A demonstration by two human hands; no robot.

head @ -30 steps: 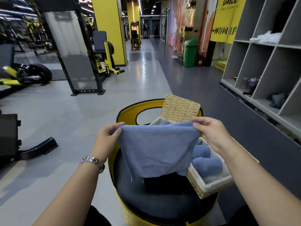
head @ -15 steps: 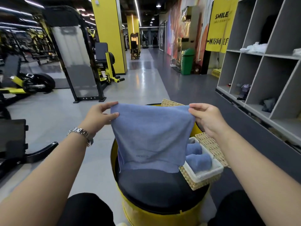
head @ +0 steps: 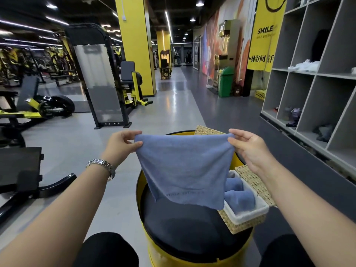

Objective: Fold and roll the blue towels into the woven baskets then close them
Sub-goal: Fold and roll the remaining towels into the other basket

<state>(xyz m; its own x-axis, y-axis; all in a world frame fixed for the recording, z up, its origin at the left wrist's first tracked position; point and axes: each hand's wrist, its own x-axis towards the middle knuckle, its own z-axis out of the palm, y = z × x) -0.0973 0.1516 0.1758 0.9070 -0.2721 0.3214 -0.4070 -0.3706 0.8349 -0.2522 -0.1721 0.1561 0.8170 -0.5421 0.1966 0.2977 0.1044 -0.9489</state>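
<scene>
Left hand (head: 123, 146) and right hand (head: 248, 149) each pinching a top corner of the blue towel (head: 183, 168), hanging above the round dark-padded yellow stool (head: 194, 224). Soft, floppy terry, so likely to sag or fold crooked. Could also snag the open woven basket (head: 244, 218), stiff, white-lined, two rolls inside.

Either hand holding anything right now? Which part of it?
Both hold one blue towel in the air by its top corners: left hand pinches the left corner, right hand pinches the right corner.
</scene>
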